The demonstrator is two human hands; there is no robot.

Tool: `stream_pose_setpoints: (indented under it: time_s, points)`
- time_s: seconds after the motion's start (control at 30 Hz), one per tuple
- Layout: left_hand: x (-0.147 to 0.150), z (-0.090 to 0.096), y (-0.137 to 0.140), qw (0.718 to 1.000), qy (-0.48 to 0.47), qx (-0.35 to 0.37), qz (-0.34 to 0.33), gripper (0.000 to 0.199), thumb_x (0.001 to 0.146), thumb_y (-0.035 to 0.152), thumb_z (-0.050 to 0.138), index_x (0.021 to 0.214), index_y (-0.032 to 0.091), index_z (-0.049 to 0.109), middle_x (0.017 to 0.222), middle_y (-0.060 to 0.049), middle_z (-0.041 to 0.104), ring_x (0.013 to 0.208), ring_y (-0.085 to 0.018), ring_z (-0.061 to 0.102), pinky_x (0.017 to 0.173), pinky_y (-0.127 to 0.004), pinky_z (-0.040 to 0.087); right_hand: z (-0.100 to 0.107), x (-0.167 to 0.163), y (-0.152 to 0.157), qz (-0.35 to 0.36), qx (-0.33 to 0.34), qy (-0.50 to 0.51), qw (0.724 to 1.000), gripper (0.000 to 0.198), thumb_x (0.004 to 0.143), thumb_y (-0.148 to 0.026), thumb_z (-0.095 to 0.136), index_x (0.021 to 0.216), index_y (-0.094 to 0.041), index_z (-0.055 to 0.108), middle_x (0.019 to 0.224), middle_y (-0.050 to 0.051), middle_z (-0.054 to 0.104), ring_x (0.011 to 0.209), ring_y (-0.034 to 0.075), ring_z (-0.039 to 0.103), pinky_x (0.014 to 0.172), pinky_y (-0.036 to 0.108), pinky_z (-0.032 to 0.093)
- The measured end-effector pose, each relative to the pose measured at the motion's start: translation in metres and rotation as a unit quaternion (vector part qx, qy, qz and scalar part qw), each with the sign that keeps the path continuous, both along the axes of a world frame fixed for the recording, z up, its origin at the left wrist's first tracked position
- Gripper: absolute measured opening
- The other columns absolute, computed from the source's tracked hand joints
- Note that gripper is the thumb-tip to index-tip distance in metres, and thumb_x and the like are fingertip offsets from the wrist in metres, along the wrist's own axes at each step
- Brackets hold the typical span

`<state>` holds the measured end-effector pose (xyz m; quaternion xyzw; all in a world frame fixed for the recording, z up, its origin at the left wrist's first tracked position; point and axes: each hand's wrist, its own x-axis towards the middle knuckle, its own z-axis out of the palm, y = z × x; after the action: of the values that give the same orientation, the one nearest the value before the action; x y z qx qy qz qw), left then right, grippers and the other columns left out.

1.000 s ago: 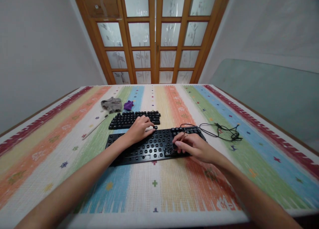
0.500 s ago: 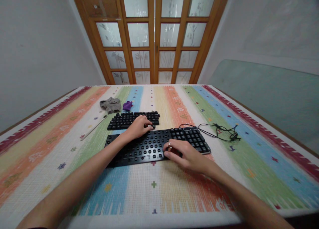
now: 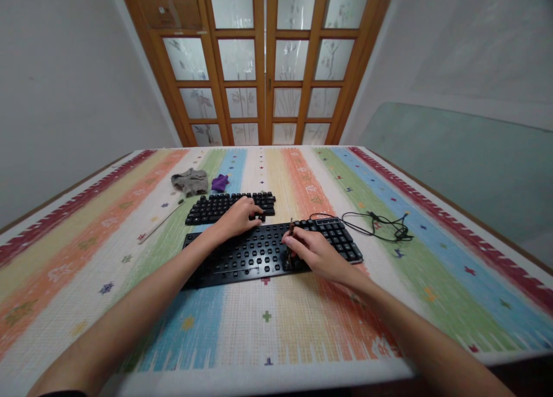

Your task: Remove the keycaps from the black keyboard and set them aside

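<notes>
A black keyboard base (image 3: 242, 256) lies across the table in front of me, bare posts showing over its left and middle parts. Above it, loose black keycaps (image 3: 211, 210) stand in rows. My left hand (image 3: 239, 217) reaches over the base, thumb and finger closed on a keycap (image 3: 260, 218) at the lower right of those rows. My right hand (image 3: 315, 250) pinches a small keycap puller (image 3: 292, 229), held upright with its thin wire ends down over the base. The number pad (image 3: 341, 238) on the right still carries its keys.
A brush with a long pale handle (image 3: 159, 223) lies left of the loose keycaps. Behind are a grey cloth (image 3: 190, 182) and a purple cloth (image 3: 220, 182). The black cable (image 3: 380, 227) coils to the right on the striped tablecloth (image 3: 302, 322).
My right hand has risen and turned, so the puller now stands upright in its fingers. My left hand has shifted slightly, and the keycap at its fingertips sits closer to the rows.
</notes>
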<state>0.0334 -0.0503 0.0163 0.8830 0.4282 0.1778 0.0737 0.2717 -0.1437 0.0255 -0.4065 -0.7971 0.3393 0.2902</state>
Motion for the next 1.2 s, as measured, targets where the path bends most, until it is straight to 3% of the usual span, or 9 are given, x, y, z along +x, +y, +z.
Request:
stream_pose_setpoints:
  time_s: [0.37,0.9,1.2]
  points:
    - [0.005,-0.003,0.007,0.999,0.023,0.016,-0.046,0.016,0.082,0.023,0.062,0.092,0.019,0.074,0.082,-0.006,0.056,0.088,-0.022,0.053,0.081,-0.033,0.045,-0.006,-0.004,-0.001,-0.021,-0.002,0.025,0.999,0.033,0.099,-0.040,0.041,0.077,-0.018,0.052,0.070,0.000,0.052,0.065,0.014,0.049,0.062,0.028,0.036]
    - [-0.001,-0.003,0.010,0.998,0.038,0.038,-0.039,0.010,0.077,0.017,0.062,0.083,0.017,0.070,0.081,-0.005,0.053,0.087,-0.022,0.053,0.080,-0.033,0.045,-0.006,-0.003,-0.002,-0.012,0.011,0.025,1.000,0.032,0.099,-0.040,0.041,0.081,-0.017,0.055,0.072,0.000,0.054,0.066,0.014,0.049,0.064,0.027,0.036]
    - [-0.001,-0.003,0.010,0.997,0.034,0.028,-0.061,0.021,0.080,0.018,0.063,0.099,0.018,0.072,0.087,-0.006,0.054,0.090,-0.022,0.052,0.082,-0.033,0.044,-0.004,-0.003,-0.002,-0.015,0.009,0.023,1.000,0.033,0.099,-0.041,0.041,0.083,-0.017,0.057,0.072,0.001,0.055,0.066,0.015,0.050,0.064,0.028,0.036]
